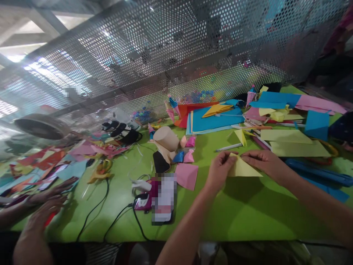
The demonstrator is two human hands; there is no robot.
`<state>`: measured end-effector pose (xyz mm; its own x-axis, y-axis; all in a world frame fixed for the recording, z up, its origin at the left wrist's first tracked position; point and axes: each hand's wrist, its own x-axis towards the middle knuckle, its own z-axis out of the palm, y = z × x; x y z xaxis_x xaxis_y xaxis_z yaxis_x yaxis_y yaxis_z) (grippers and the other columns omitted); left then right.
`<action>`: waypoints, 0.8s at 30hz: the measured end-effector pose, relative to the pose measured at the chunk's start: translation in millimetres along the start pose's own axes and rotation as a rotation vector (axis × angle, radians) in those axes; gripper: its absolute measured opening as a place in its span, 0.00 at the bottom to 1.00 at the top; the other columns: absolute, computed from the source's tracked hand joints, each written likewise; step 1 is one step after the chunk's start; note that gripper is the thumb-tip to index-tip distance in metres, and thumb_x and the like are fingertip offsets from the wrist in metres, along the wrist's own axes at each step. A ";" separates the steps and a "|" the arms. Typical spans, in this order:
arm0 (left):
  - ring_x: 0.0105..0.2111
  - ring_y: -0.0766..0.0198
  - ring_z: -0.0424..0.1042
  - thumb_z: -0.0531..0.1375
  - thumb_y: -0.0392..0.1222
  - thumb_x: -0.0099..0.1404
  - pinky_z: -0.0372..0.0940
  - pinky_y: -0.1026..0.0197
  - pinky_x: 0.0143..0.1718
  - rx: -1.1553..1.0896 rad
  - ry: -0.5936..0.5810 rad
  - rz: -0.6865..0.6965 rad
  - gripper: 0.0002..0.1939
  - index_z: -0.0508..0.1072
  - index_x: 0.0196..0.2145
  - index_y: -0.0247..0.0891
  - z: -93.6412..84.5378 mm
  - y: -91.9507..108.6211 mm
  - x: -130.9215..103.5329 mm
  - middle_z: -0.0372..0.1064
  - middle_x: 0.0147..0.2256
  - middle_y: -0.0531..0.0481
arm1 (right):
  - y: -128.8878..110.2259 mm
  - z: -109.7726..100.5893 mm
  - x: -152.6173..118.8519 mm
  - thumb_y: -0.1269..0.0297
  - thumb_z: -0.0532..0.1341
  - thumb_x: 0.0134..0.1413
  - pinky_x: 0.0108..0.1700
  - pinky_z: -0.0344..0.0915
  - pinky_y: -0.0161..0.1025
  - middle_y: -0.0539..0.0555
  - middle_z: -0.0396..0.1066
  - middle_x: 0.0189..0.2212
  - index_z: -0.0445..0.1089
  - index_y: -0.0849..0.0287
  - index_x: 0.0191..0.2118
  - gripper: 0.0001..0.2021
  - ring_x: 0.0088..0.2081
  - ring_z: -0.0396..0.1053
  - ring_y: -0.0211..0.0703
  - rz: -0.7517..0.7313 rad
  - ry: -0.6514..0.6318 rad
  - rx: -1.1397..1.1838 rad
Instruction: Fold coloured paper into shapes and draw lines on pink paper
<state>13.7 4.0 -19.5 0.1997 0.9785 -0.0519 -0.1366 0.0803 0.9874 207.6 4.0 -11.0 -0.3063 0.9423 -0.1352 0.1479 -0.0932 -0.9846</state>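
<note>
A piece of pale yellow paper [245, 168], folded to a pointed shape, is held just above the green table [220, 221]. My left hand [221, 168] pinches its upper left edge between thumb and fingers. On the other side, my right hand [260, 161] grips the top near the peak, fingers pressed together. Beyond my hands lie a white pen [228, 147] and a small folded yellow piece [240, 137]. A pink paper square [186, 175] rests to the left of my left hand.
Left of centre are a phone [164, 198], a purple power adapter [150, 195] with cables and a paper roll [166, 138]. Coloured sheets and a blue tool [320, 173] lie right. A co-worker's hands [44, 206] are far left.
</note>
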 end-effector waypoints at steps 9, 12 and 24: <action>0.32 0.67 0.63 0.67 0.55 0.62 0.58 0.67 0.35 0.018 0.103 -0.020 0.18 0.75 0.35 0.36 -3.6 0.0 -0.2 0.68 0.32 0.53 | 3.1 -1.1 2.5 0.42 0.67 0.52 0.35 0.62 0.39 0.52 0.76 0.29 0.78 0.57 0.31 0.20 0.32 0.69 0.44 -0.052 0.079 -0.108; 0.32 0.67 0.63 0.67 0.54 0.63 0.58 0.67 0.35 0.023 0.145 -0.003 0.16 0.75 0.34 0.36 -3.6 -2.4 0.5 0.68 0.32 0.53 | 5.7 -2.7 3.7 0.41 0.67 0.52 0.35 0.63 0.40 0.52 0.76 0.29 0.77 0.57 0.31 0.21 0.32 0.70 0.45 -0.074 0.099 -0.167; 0.34 0.67 0.64 0.66 0.51 0.63 0.59 0.67 0.36 0.031 0.277 -0.016 0.14 0.76 0.35 0.36 -7.6 -3.5 2.8 0.70 0.33 0.52 | 7.5 -15.8 9.3 0.44 0.73 0.42 0.30 0.57 0.39 0.49 0.71 0.23 0.74 0.56 0.27 0.20 0.27 0.64 0.40 -0.022 0.129 -0.151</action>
<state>7.3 8.0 -24.2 -0.0717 0.9921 -0.1027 -0.1046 0.0949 0.9900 220.8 17.2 -17.8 -0.1893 0.9778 -0.0894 0.2851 -0.0324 -0.9579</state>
